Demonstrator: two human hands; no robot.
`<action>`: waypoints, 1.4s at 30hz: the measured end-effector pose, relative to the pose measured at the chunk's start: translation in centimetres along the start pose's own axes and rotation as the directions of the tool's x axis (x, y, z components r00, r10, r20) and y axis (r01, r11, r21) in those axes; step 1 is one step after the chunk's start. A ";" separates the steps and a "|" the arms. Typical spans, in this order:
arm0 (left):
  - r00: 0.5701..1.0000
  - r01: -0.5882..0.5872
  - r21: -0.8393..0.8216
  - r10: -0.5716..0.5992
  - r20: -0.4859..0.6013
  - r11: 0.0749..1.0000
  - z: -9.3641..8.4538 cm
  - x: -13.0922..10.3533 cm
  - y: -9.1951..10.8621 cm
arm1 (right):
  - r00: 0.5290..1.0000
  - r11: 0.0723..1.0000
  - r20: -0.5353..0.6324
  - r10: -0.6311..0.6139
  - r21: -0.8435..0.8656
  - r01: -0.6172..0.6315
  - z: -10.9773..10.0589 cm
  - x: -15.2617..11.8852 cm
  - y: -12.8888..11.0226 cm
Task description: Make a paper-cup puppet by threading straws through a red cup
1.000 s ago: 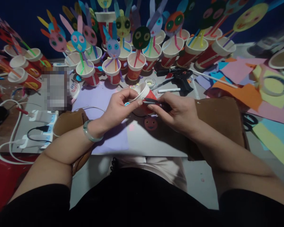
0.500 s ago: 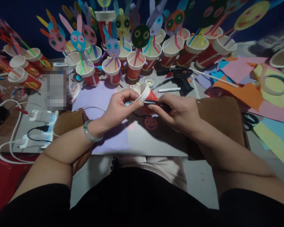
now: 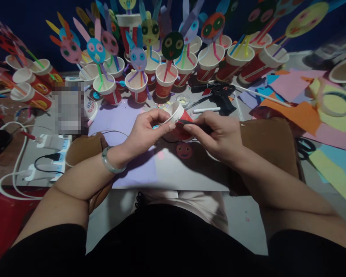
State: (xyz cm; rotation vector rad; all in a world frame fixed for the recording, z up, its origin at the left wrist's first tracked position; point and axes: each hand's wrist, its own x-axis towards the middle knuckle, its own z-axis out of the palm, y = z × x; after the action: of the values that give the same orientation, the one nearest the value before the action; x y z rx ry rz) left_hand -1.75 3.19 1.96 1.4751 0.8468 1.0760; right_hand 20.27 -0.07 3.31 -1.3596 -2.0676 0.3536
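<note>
A red-and-white paper cup (image 3: 184,130) is held tilted above the table, its white rim toward my left hand (image 3: 148,129). The left thumb and fingers pinch that rim. In my right hand (image 3: 219,134) is a slim black tool (image 3: 186,122), its tip against the cup's side just below the rim. Most of the tool is hidden by the fingers, so its exact kind does not show. Below the cup, a small round pink paper face (image 3: 184,150) lies on the table.
Rows of paper cups (image 3: 166,79) carrying straw-and-paper animal figures stand behind. A black glue gun (image 3: 223,96) and white pen (image 3: 207,110) lie beyond my right hand. Coloured paper (image 3: 294,111) and scissors (image 3: 305,148) are at right, a power strip (image 3: 59,154) at left.
The black tool has turned slightly, and its tip now sits lower and farther right on the cup's side. My left hand keeps its hold on the rim.
</note>
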 end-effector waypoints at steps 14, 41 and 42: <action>0.999 0.026 -0.078 -0.029 -0.034 0.997 0.5 0.1 -0.1 | 0.979 0.988 -0.145 -0.143 -0.077 0.133 1.0 0.1 1.0; 0.988 -0.094 -0.006 0.093 -0.126 0.996 1.8 -1.3 -1.6 | 0.971 0.970 -0.161 -0.176 -0.198 0.143 2.0 -1.0 0.1; 0.987 -0.097 0.005 0.096 -0.126 0.995 1.8 -1.4 -1.7 | 0.971 0.973 -0.162 -0.175 -0.176 0.146 2.0 -0.9 0.1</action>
State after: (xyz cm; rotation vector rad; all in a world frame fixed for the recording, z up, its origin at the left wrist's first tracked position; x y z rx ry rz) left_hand -0.44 1.53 0.03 1.4717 0.8701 1.2526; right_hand 19.32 -0.64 1.43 -1.2550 -2.0758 -0.0071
